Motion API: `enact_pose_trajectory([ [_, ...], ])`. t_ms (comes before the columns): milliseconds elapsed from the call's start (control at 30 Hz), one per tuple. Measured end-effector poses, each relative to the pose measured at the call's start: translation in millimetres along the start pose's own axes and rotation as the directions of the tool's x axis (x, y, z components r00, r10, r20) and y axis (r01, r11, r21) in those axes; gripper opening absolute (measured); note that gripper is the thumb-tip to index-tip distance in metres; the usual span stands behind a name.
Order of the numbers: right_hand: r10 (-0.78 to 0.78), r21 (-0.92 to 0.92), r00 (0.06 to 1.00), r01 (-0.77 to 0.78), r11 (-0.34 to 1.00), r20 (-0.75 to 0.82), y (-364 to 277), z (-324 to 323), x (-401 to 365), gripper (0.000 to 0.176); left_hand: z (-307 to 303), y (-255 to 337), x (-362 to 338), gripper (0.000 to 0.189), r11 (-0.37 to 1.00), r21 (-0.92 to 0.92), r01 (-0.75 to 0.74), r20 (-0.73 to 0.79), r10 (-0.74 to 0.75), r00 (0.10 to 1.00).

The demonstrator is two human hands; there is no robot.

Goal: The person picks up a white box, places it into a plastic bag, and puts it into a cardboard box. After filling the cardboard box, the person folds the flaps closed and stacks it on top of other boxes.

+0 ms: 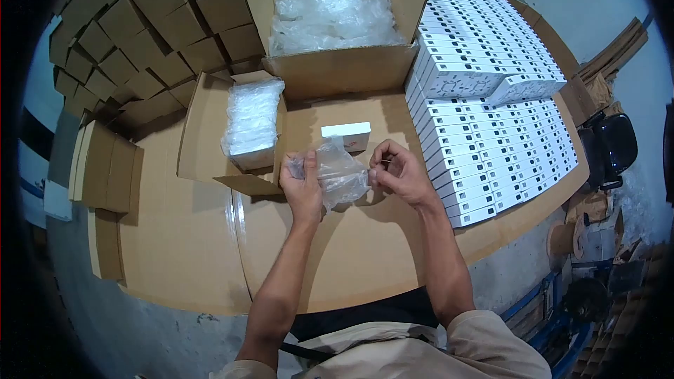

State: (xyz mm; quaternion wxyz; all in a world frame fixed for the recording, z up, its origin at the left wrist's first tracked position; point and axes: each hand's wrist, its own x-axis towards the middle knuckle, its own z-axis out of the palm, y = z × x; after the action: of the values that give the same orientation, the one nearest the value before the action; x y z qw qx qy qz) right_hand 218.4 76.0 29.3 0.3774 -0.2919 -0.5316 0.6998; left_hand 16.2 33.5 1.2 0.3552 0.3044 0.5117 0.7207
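Between my hands, a clear plastic bag (337,177) is stretched out above the cardboard-covered table. My left hand (303,182) is closed on the bag's left side, with the thumb on top. At the bag's right edge, the fingers of my right hand (393,170) are pinched on the plastic. A small white box (346,134) stands on the table just behind the bag. Left of my left hand, an open cardboard box (200,130) holds a row of items in clear wrap (253,116).
Behind, a large open carton (337,74) holds many clear bags. Rows of stacked white boxes (491,126) fill the right side of the table (182,253). Brown cartons (140,35) are piled at the back left, and more (105,168) stand at the left edge.
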Motion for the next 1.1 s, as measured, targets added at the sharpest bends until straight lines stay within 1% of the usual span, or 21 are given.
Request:
enact_pose_trajectory([
  [33,-0.001,-0.045,0.999,-0.001,0.999,-0.043,-2,2,0,0.020,-1,1,0,0.028,1.000,-0.012,0.027,-0.008,-0.027,1.000],
  [100,-0.008,-0.134,0.992,-0.009,0.991,-0.126,-3,7,0,0.022,-3,1,-2,0.028,0.999,0.036,-0.022,0.031,0.021,0.999],
  [200,0.144,-0.261,0.989,-0.128,0.957,0.045,12,7,1,0.021,-5,-3,-1,0.027,0.994,0.070,-0.090,0.049,0.087,0.995],
  [300,0.349,-0.303,0.933,-0.307,0.902,0.093,-1,5,-3,0.021,-5,-7,1,0.026,0.984,0.094,-0.148,0.019,0.147,0.989],
  [400,0.421,-0.329,0.894,-0.356,0.875,0.151,-2,-8,-3,0.023,-4,-7,-1,0.026,0.979,0.108,-0.170,0.003,0.171,0.985],
  [500,0.570,-0.533,0.820,-0.460,0.710,0.051,-21,-11,-4,0.022,-3,-1,-2,0.025,0.978,0.118,-0.174,0.004,0.175,0.985],
  [567,0.321,-0.427,0.946,-0.273,0.862,0.044,-11,-10,-6,0.023,-3,0,-2,0.026,0.976,0.126,-0.180,0.018,0.179,0.984],
  [600,0.188,-0.374,0.982,-0.163,0.913,0.030,-3,-9,-6,0.023,-4,-1,-1,0.026,0.974,0.130,-0.185,0.030,0.183,0.983],
  [700,0.050,-0.161,0.988,-0.073,0.984,-0.144,21,11,5,0.022,-3,-3,-4,0.028,0.980,0.101,-0.172,0.086,0.164,0.983],
  [767,-0.049,-0.197,0.981,0.011,0.980,-0.190,24,16,8,0.021,0,-2,-5,0.029,0.984,0.103,-0.146,0.127,0.132,0.983],
  [800,-0.100,-0.216,0.973,0.054,0.975,-0.208,26,17,10,0.022,2,1,-6,0.031,0.984,0.123,-0.129,0.142,0.111,0.984],
  [833,-0.133,-0.196,0.959,0.084,0.977,-0.252,28,17,12,0.022,2,3,-6,0.033,0.983,0.144,-0.112,0.155,0.089,0.984],
  [900,-0.194,-0.160,0.919,0.146,0.976,-0.344,35,16,17,0.022,1,-1,-6,0.035,0.997,0.074,-0.032,0.231,0.014,0.973],
  [933,-0.233,-0.186,0.896,0.173,0.967,-0.379,39,15,19,0.023,1,-4,-5,0.036,0.999,0.040,0.011,0.272,-0.021,0.962],
  [967,-0.273,-0.215,0.869,0.199,0.956,-0.412,42,15,20,0.024,1,-11,-5,0.038,0.999,0.043,-0.027,0.310,0.012,0.951],
  [1000,-0.313,-0.245,0.840,0.223,0.944,-0.443,40,17,21,0.024,1,-16,-4,0.039,0.997,0.043,-0.064,0.347,0.045,0.937],
  [1033,-0.382,-0.327,0.798,0.246,0.913,-0.467,39,19,22,0.025,1,-21,-5,0.041,0.994,0.042,-0.102,0.383,0.078,0.921],
  [1100,-0.516,-0.485,0.702,0.271,0.831,-0.491,34,24,21,0.026,1,-22,-9,0.041,0.999,0.035,-0.017,0.414,0.001,0.910],
])
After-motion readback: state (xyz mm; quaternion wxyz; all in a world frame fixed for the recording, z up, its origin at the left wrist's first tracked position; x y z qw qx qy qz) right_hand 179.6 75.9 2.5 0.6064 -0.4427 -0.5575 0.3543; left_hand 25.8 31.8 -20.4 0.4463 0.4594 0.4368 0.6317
